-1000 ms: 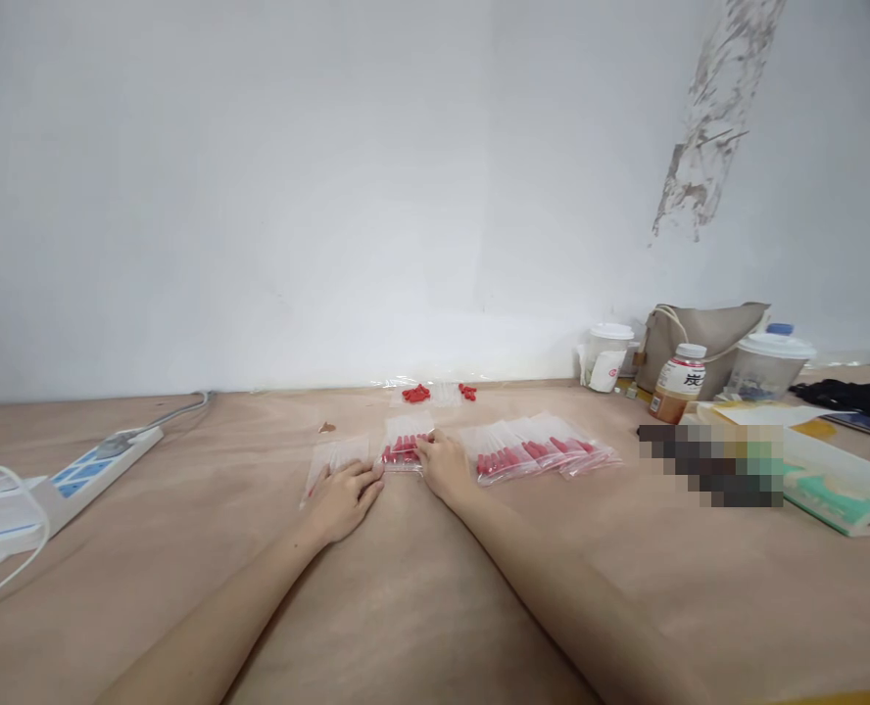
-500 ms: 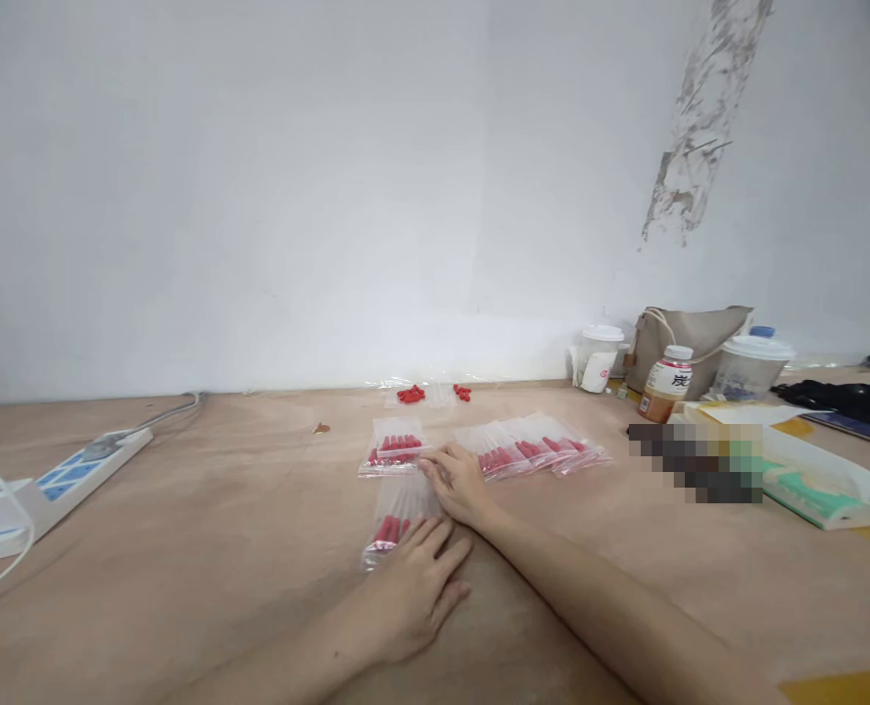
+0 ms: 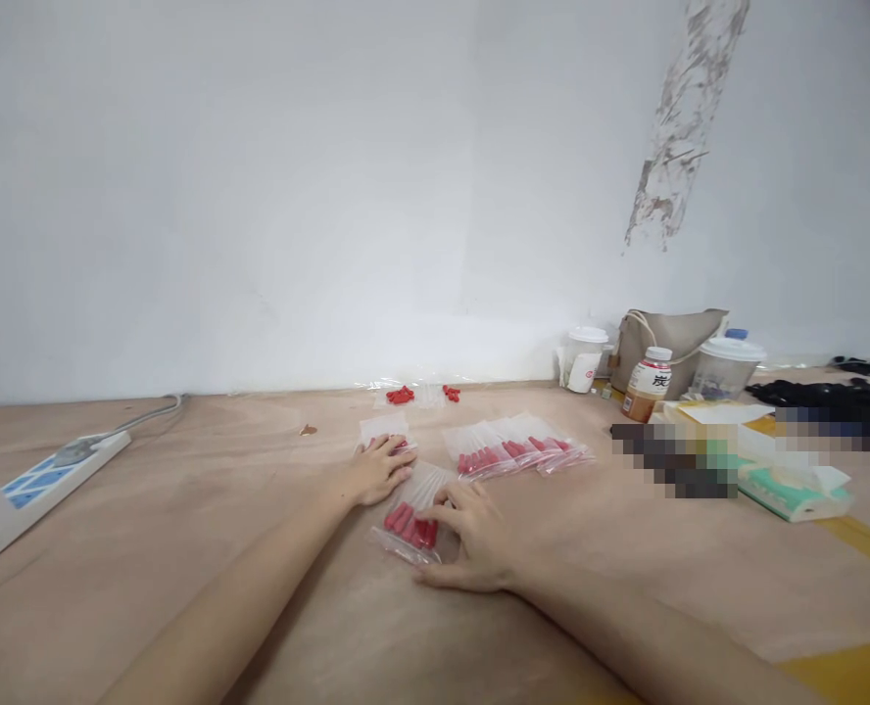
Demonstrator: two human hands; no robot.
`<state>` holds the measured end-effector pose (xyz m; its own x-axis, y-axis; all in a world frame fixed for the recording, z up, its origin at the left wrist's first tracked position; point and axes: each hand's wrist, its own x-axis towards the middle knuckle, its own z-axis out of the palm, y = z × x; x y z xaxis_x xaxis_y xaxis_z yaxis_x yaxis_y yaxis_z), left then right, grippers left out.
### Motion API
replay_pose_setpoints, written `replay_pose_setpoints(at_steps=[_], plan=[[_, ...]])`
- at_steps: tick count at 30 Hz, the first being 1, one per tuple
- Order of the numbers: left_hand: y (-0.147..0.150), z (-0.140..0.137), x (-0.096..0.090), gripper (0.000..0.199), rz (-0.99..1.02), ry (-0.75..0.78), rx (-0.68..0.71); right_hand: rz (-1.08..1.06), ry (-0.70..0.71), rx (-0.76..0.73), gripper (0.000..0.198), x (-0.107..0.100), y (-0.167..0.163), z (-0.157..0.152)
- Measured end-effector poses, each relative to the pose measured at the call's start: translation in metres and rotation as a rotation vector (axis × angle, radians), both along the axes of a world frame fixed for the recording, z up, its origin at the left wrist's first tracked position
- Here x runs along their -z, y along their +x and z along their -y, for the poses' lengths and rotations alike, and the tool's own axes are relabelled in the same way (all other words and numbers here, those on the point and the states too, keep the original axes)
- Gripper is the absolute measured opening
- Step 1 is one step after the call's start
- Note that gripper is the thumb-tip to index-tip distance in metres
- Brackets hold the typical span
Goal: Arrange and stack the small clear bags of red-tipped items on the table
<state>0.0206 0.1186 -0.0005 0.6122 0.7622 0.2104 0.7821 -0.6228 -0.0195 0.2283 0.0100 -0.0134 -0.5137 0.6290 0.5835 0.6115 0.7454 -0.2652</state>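
A clear zip bag of red, finger-shaped pieces (image 3: 410,527) lies nearest to me, turned slightly. My right hand (image 3: 471,539) rests at its right side, fingers and thumb apart, fingertips touching the plastic over the pieces. Just beyond, my left hand (image 3: 380,470) lies flat with its fingers stretched over another zip bag (image 3: 383,428), hiding most of the red pieces there. To the right, a fanned, overlapping row of filled zip bags (image 3: 515,446) lies on the table (image 3: 259,548).
Loose red pieces (image 3: 401,395) lie on plastic by the wall. A power strip (image 3: 60,480) is at left. On the right stand a lidded paper cup (image 3: 584,362), a drink bottle (image 3: 648,384), a grey bag (image 3: 670,338), a plastic cup (image 3: 729,370) and a green tissue pack (image 3: 795,490).
My left hand has moved from the nearest bag to the farther one. My right hand has come back toward me onto the nearest bag, which is now turned. The view has shifted slightly right.
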Motion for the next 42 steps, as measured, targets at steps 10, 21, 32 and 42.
replay_pose_setpoints(at_steps=[10, 21, 32, 42], plan=[[-0.031, 0.044, 0.012, 0.029, 0.143, 0.264, -0.011, 0.041, -0.009, -0.019, 0.025, 0.008, 0.022, -0.026], [-0.015, 0.059, 0.019, 0.018, 0.272, 0.474, 0.499, 0.075, 0.085, -0.031, 0.033, 0.013, 0.021, -0.038], [-0.016, 0.055, 0.022, 0.018, 0.081, 0.726, 0.440, 0.142, 0.487, 0.012, 0.020, 0.015, 0.016, -0.037], [-0.011, 0.058, 0.020, 0.024, 0.099, 0.699, 0.420, 0.243, 0.678, 0.070, 0.010, 0.013, -0.032, -0.047]])
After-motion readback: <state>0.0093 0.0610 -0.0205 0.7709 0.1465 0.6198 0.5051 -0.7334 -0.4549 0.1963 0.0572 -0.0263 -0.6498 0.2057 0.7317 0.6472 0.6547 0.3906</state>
